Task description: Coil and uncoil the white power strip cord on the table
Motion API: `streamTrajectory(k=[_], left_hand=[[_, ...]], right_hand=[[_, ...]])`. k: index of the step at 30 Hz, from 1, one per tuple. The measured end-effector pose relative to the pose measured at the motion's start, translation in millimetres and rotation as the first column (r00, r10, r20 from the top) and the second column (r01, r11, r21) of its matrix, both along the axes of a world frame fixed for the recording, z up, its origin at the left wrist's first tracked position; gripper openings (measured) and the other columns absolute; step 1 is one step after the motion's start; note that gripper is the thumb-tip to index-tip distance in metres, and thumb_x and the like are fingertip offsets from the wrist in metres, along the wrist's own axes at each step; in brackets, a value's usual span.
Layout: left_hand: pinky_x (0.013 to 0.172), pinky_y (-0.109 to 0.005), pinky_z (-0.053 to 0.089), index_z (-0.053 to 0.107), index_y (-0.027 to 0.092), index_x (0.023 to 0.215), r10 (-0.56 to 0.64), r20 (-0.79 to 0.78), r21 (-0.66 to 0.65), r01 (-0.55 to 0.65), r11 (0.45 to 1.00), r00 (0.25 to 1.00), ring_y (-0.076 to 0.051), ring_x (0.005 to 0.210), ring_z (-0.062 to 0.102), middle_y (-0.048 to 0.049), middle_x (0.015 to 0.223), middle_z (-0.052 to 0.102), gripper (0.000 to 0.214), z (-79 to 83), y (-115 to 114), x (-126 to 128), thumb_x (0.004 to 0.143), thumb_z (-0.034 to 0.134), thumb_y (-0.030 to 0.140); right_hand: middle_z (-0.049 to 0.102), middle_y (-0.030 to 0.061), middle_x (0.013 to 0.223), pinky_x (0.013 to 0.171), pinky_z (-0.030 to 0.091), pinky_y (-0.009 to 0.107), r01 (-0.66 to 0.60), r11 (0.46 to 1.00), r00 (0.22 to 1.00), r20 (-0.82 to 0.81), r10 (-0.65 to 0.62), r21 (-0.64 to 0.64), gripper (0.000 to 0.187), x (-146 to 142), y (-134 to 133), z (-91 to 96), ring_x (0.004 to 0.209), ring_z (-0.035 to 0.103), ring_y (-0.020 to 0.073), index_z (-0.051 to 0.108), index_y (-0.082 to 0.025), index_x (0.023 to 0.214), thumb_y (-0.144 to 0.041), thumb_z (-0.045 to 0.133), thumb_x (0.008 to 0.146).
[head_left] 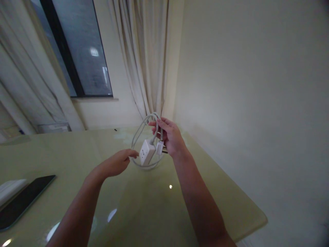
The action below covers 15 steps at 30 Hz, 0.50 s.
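A white extension cord [147,152] is coiled in a loose loop above the far part of the table. Its rectangular socket block hangs inside the loop, with the outlet face turned to the left. Beside the block, the white plug [159,148] dangles with its metal prongs pointing right. My right hand [171,135] is closed around the upper right of the coil, above the plug. At the loop's left side, the fingers of my left hand [122,162] are closed on the cable, close to the socket block; the exact grip is partly hidden.
The glossy, pale green tabletop [144,212] ends along the wall [244,103] on the right. A dark flat tablet-like object [28,199] and a white object [11,190] lie at the left. Curtains [146,51] and a window [82,48] are behind. A small black bit [115,130] lies at the far edge.
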State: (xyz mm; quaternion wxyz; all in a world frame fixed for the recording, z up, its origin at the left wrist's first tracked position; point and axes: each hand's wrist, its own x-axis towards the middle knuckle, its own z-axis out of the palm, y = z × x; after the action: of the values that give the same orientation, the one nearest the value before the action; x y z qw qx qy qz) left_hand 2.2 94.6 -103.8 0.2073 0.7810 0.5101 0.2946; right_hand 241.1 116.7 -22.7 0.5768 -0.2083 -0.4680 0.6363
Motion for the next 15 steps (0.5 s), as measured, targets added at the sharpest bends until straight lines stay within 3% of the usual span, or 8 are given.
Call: streamTrajectory(k=[3,5,7,10,13,15], left_hand=[[0.097,-0.047,0.058,0.079,0.023,0.102,0.014,0.202,0.083,-0.031,0.996,0.979,-0.029,0.099,0.075,-0.0095,0.104,0.082,0.031,16.1,-11,21,0.095,0.055,0.041],[0.094,-0.046,0.06,0.076,0.021,0.116,0.021,0.453,0.103,-0.075,0.992,0.891,-0.029,0.102,0.075,-0.0116,0.106,0.08,0.045,28.8,-20,39,0.102,0.051,0.056],[0.096,-0.046,0.061,0.072,0.02,0.125,-0.038,0.59,0.077,-0.009,0.997,0.806,-0.03,0.107,0.075,-0.013,0.111,0.079,0.051,36.2,-27,56,0.101,0.054,0.061],[0.095,-0.045,0.061,0.065,0.021,0.132,-0.096,0.566,0.086,0.057,0.995,0.819,-0.03,0.108,0.075,-0.0114,0.114,0.078,0.048,34.3,-29,70,0.094,0.071,0.05],[0.088,-0.041,0.061,0.064,0.019,0.129,-0.022,0.54,0.123,-0.053,0.991,0.842,-0.026,0.097,0.075,-0.0103,0.107,0.078,0.04,29.4,-23,64,0.095,0.066,0.041],[0.075,-0.034,0.059,0.065,0.018,0.127,0.068,0.602,0.112,-0.168,0.979,0.796,-0.019,0.078,0.07,-0.0086,0.102,0.077,0.039,33.2,-21,52,0.094,0.066,0.038]], right_hand=[[0.083,0.0052,0.093,0.064,0.058,0.022,-0.028,0.999,0.999,0.026,0.027,0.04,0.029,-4,-5,0.1,0.069,0.07,0.0117,0.069,-0.02,0.098,-0.039,0.086,0.084],[0.083,0.0052,0.093,0.062,0.058,0.024,-0.028,0.997,0.998,0.052,0.025,0.076,0.034,-11,-8,-3.1,0.07,0.072,0.0138,0.069,-0.021,0.102,-0.043,0.086,0.084],[0.082,0.0046,0.092,0.062,0.059,0.026,-0.03,0.994,0.996,0.081,0.021,0.105,0.038,-21,-10,-8.7,0.072,0.073,0.0163,0.069,-0.022,0.106,-0.046,0.086,0.083],[0.081,0.0043,0.093,0.063,0.06,0.028,-0.015,0.988,0.988,0.157,-0.008,0.151,0.034,-34,-9,-18.1,0.076,0.074,0.0181,0.071,-0.023,0.104,-0.049,0.084,0.085],[0.081,0.0049,0.099,0.059,0.055,0.024,0.102,0.976,0.972,0.191,-0.139,0.191,0.023,-36,-1,-22.6,0.079,0.071,0.0154,0.075,-0.023,0.101,-0.044,0.076,0.092],[0.08,0.0049,0.099,0.056,0.049,0.02,0.22,0.958,0.956,0.155,-0.25,0.185,0.018,-26,7,-21.2,0.075,0.066,0.0121,0.076,-0.022,0.103,-0.038,0.071,0.095]])
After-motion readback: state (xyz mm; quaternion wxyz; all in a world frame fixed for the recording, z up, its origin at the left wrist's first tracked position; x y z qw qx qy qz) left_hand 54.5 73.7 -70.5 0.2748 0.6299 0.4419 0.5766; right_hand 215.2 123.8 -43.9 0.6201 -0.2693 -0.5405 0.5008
